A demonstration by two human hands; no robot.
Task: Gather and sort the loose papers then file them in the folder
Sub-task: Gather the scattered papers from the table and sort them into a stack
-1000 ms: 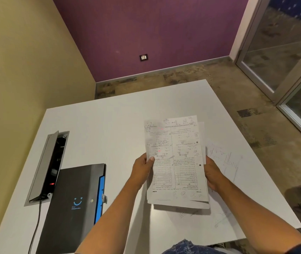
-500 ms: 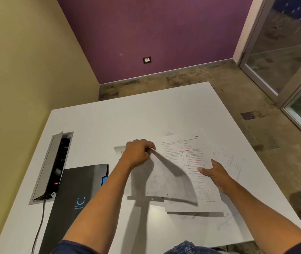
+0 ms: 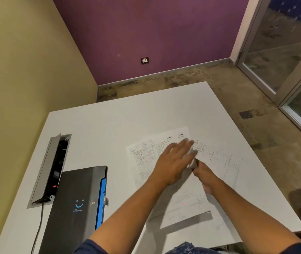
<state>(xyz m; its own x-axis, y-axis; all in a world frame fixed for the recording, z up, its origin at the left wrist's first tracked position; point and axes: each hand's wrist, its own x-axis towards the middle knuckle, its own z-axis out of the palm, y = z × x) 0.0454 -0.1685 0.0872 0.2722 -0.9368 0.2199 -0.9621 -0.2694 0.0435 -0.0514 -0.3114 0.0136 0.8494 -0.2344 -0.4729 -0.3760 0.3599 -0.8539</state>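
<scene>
A white table is seen from above, set in a corner between a yellow wall and a purple wall. Loose printed papers are spread flat across the right half of the table, overlapping one another. Half a second ago a sheet was being lifted and turned by the left hand; one second ago the whole stack was held upright in both hands. Now the sheets lie down on the table.

The left hand is stretched out flat over the papers, fingers open and blurred by motion, with nothing gripped. The right hand is partly hidden under the left; its fingers are closed narrowly on the raised edge of one sheet.

A dark folder with a blue edge and a small smile mark lies closed at the near left, well apart from the papers. Just beside it, an open cable hatch is sunk into the table, with a cord trailing toward the near edge.

The change suggests that sorting is under way, with sheets being laid out one by one. Filing appears not yet begun, since the folder is shut and no paper touches it.
</scene>
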